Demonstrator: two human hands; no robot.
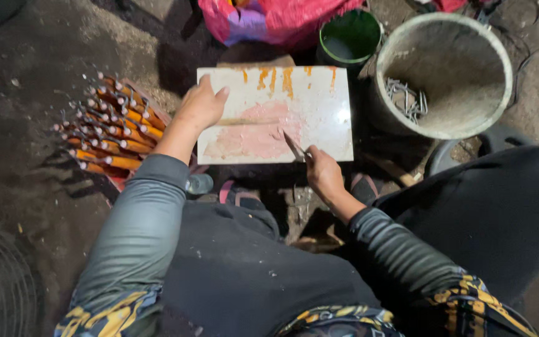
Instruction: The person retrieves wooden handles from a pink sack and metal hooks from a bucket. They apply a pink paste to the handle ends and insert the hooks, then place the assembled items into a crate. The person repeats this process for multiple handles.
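Observation:
A white rectangular tile (pixel 319 93) lies on the ground in front of me, smeared with pink paste (pixel 254 134) and orange drips along its far edge. My left hand (pixel 202 105) rests flat on the tile's left edge, fingers together, holding nothing. My right hand (pixel 320 168) grips a small putty knife (pixel 294 146) whose blade tip touches the pink paste near the tile's near edge.
A pile of orange-handled tools with metal tips (pixel 112 128) lies to the left. A large grey bucket (pixel 506 75) with metal staples inside stands at the right, a green can (pixel 349 37) and a pink bag (pixel 269 19) behind the tile. A small bottle (pixel 199 183) sits near my knee.

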